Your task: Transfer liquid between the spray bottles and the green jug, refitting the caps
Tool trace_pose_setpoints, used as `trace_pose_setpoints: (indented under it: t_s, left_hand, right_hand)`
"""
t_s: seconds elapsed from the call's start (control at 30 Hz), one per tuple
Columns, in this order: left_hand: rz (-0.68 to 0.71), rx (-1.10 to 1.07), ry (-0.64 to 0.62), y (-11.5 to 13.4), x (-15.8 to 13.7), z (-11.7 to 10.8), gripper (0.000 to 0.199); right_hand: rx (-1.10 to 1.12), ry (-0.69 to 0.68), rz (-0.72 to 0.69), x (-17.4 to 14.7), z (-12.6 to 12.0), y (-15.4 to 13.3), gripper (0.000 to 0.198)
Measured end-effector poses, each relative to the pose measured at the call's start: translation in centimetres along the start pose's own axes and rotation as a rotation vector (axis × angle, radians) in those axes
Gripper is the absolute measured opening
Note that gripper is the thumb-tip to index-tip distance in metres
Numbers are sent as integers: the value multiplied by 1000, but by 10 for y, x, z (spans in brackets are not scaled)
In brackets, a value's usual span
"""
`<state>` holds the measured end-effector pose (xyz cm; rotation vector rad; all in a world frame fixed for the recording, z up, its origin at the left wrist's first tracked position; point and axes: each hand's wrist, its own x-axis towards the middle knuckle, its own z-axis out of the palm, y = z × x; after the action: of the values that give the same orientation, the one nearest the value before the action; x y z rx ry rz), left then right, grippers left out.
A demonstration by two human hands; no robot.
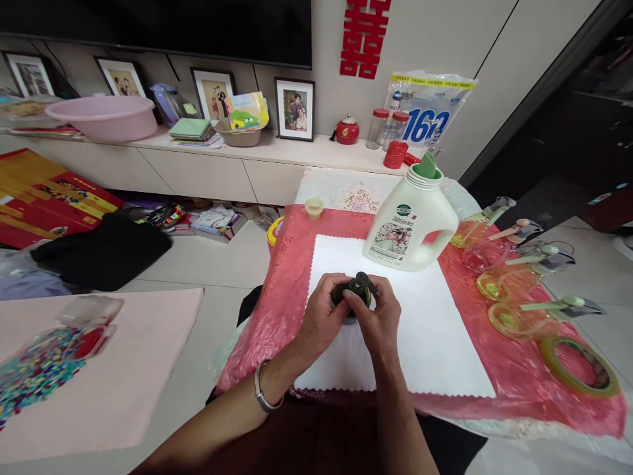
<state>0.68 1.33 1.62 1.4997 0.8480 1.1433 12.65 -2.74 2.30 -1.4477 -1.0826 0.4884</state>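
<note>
My left hand (pixel 321 320) and my right hand (pixel 383 323) are both closed around a small dark pump bottle (pixel 339 295). Its black pump head (pixel 364 282) pokes up between my fingers, the nozzle angled to the right. My thumbs meet near the pump's collar, and most of the body is hidden by my hands. Under them lies a white sheet with a scalloped edge (pixel 435 336). Just beyond, a large cream detergent jug (pixel 400 247) stands upright on the sheet, uncapped, with a green piece (pixel 426 165) sticking out of its mouth.
Several clear pump bottles with yellow or pink liquid (pixel 509 315) lie along the right side. A tape roll (pixel 610 382) rests near the right corner of the red plastic cover (pixel 277 316). A small cup (pixel 313 208) sits at the far left. Colourful pieces (pixel 44 363) cover a side table.
</note>
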Motion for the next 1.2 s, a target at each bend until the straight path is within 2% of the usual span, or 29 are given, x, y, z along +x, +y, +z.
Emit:
trace_pose_setpoints:
  t_s: [0.07, 0.3, 0.53, 0.67, 0.93, 1.2]
  left_hand:
    - [-8, -5, 0, 0, 0, 0, 24]
    - [14, 16, -4, 0, 1, -1, 25]
    - [30, 35, -5, -2, 0, -1, 24]
    - [27, 26, -1, -1, 0, -1, 25]
    - [41, 25, -12, 1, 1, -1, 25]
    - [67, 37, -11, -3, 0, -2, 25]
  right_hand:
    - [-9, -5, 6, 0, 1, -2, 30]
    - [-17, -151, -73, 2, -8, -1, 35]
    - [-22, -60, -15, 3, -3, 2, 28]
    - [-28, -18, 31, 3, 1, -1, 31]
    - [-72, -155, -70, 2, -6, -4, 32]
    - [-81, -52, -25, 3, -2, -3, 27]
